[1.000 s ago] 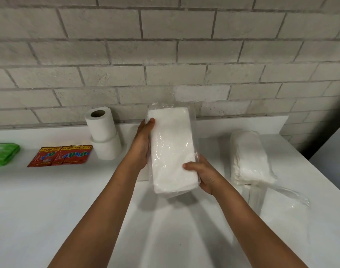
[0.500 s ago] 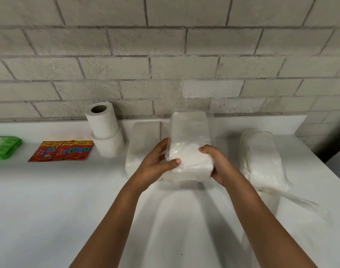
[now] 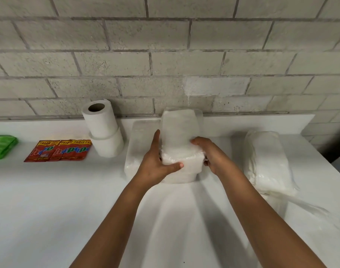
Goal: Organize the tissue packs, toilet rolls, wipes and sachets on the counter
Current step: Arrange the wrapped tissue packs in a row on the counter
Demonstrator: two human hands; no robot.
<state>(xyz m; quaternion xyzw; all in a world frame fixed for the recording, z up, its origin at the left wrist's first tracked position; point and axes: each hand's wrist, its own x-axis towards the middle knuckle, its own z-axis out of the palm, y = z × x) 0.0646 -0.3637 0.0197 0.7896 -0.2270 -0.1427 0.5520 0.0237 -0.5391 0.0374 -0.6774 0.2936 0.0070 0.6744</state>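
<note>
Hands frame the job: the left hand and right hand clasp a wrapped tissue pack from both sides, seemingly resting on the counter, squaring it beside another pack against the wall for a neat row.

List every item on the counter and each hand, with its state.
Held tissue pack: gripped by both hands.
Flat tissue pack: lying beside it.
Loose pack: lying, right.
Toilet rolls: stacked upright.
Sachets: flat.
Wipes: flat.
Left hand: gripping.
Right hand: gripping.
</note>
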